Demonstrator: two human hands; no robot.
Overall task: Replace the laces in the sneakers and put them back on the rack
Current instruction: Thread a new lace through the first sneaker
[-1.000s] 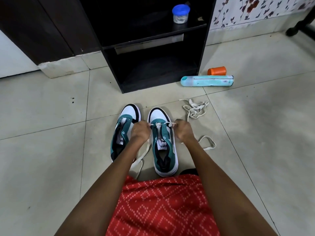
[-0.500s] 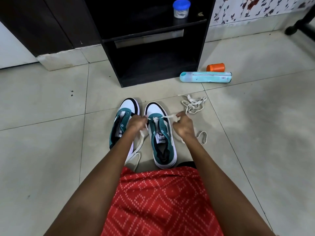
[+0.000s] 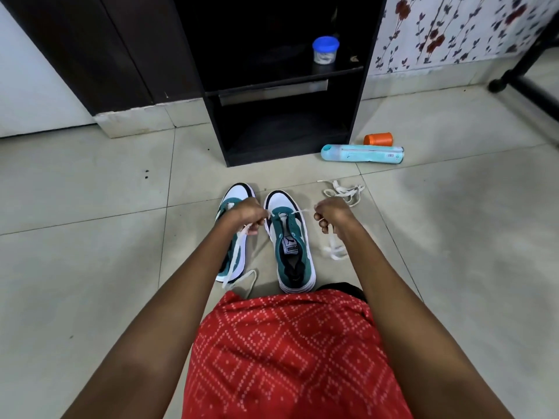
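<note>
Sneakers [image 3: 290, 243] in teal and white stand side by side on the tiled floor [image 3: 90, 267] before the black rack [image 3: 357, 116]. We see our left hand [image 3: 242, 216] and right hand [image 3: 332, 214], fingers curled, each gripping an end of the white lace [image 3: 302, 211], pulled taut across the right-hand sneaker's toe-end eyelets; another lace [image 3: 344, 192] lies bunched nearby.

Both hands [image 3: 242, 214] pinching lace [image 3: 298, 212]

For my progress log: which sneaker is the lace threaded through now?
The right sneaker: only across its front eyelets runs the taut lace, its ends gripped by the left hand and right hand.
</note>
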